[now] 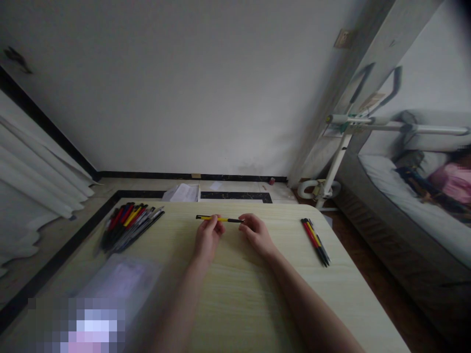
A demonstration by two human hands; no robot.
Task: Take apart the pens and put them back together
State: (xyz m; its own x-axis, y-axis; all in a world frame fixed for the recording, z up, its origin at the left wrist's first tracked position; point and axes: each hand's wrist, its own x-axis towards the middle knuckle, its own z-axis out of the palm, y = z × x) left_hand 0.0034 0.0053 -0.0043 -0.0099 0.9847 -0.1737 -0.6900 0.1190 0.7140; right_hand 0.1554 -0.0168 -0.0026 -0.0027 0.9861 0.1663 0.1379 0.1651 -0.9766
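Note:
A yellow and black pen [223,219] is held level above the wooden table [235,294]. My left hand [208,236] pinches it around the yellow barrel, with the black end sticking out to the left. At the pen's right tip, the fingers of my right hand [257,233] are closed; whether a small part sits between them is too small to make out. A pile of pens [128,225] in red, yellow, black and clear lies at the table's left. Toward the right edge, a few pens [315,241], red, yellow and clear with black, lie side by side.
A clear plastic bag [123,277] lies at the front left of the table. Papers [182,192] are on the floor behind it. White exercise equipment [336,162] stands at the right, beside a sofa [390,196] with a person in pink on it. White curtains [33,181] hang left.

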